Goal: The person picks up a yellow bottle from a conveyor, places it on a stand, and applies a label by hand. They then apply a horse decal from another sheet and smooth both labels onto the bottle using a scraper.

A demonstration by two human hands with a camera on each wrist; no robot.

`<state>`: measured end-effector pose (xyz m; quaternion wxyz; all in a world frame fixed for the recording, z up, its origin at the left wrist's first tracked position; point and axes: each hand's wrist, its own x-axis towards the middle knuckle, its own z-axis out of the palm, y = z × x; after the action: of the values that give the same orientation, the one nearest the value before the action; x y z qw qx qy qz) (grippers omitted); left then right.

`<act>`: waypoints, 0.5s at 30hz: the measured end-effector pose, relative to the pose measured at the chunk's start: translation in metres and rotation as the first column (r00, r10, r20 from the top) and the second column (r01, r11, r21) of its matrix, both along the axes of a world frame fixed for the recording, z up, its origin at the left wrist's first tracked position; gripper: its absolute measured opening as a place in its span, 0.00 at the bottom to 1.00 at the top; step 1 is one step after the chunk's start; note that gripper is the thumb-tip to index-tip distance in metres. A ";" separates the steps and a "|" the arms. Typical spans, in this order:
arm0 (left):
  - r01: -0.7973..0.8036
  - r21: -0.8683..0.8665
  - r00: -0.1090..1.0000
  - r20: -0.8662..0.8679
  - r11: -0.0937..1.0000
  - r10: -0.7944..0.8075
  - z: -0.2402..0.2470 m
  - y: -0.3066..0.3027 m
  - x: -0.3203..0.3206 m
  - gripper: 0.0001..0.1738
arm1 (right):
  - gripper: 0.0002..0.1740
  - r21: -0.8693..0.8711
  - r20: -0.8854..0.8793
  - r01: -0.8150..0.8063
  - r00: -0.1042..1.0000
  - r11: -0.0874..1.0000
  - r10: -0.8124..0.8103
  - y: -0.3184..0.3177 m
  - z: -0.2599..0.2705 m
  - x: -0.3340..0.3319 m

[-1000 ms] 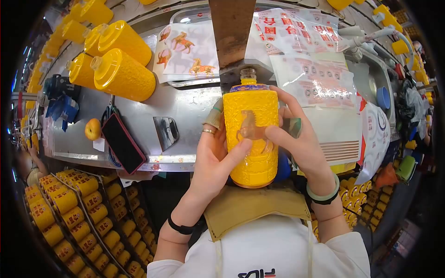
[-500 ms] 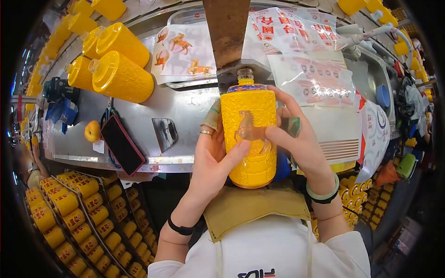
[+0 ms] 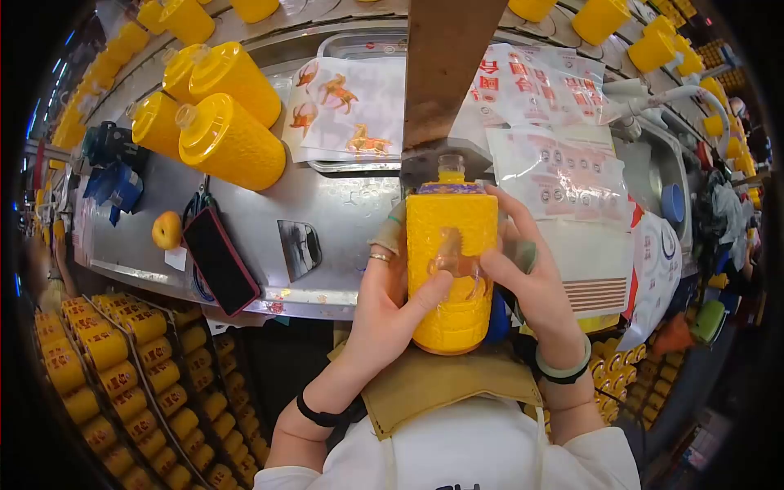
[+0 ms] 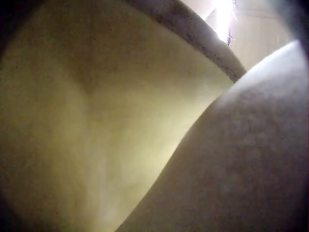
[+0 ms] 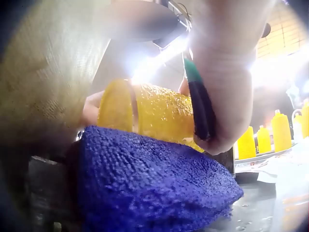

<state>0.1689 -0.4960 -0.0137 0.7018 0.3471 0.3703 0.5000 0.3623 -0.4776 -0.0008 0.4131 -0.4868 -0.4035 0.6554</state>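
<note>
A yellow embossed glass bottle [image 3: 451,216] is held upright in the head view, its clear neck toward a metal post and its shoulder ringed in blue. My left hand [image 3: 382,304] grips it from the left, with a ring and a finger cot on the fingers. From the other side my right hand [image 3: 537,284] grips it. Both thumbs press at a brown horse decal [image 3: 452,253] on the bottle's front. Tucked in the right hand is a flat dark piece with a green end [image 5: 202,108]. Under the bottle lies a blue-purple towel [image 5: 149,179]. Skin and cloth fill the left wrist view.
Several yellow bottles [image 3: 233,143] stand at the back left. Horse decal sheets [image 3: 376,94] lie on a tray behind the post [image 3: 445,90]. Printed sheets [image 3: 555,175] cover the right side. A phone [image 3: 220,261], a fruit [image 3: 167,230] and a dark-faced blade-like plate [image 3: 300,249] lie left.
The head view has shifted, so bottle, hands and bench all appear lower and mostly further right. Both hands keep their grip, thumbs still at the horse decal.
</note>
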 end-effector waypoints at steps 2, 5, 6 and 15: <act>0.000 0.006 1.000 -0.011 1.000 0.000 -0.002 0.000 0.000 0.47 | 0.42 0.024 0.030 -0.010 1.000 1.000 0.009 0.000 -0.003 0.002; -0.005 0.022 1.000 -0.012 1.000 0.006 -0.002 0.000 0.001 0.47 | 0.42 -0.001 0.009 0.005 1.000 1.000 -0.005 0.000 -0.001 0.001; -0.007 0.022 1.000 -0.011 1.000 0.008 -0.002 0.000 0.000 0.47 | 0.42 -0.001 0.010 0.002 1.000 1.000 -0.002 0.000 -0.002 0.001; 0.006 0.043 1.000 -0.029 0.999 -0.004 -0.005 0.000 -0.001 0.48 | 0.44 0.023 0.039 -0.003 0.999 1.000 0.002 -0.001 -0.006 0.003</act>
<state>0.1680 -0.4961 -0.0185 0.6899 0.3703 0.3688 0.5009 0.3650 -0.4781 -0.0068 0.4099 -0.4941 -0.4195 0.6417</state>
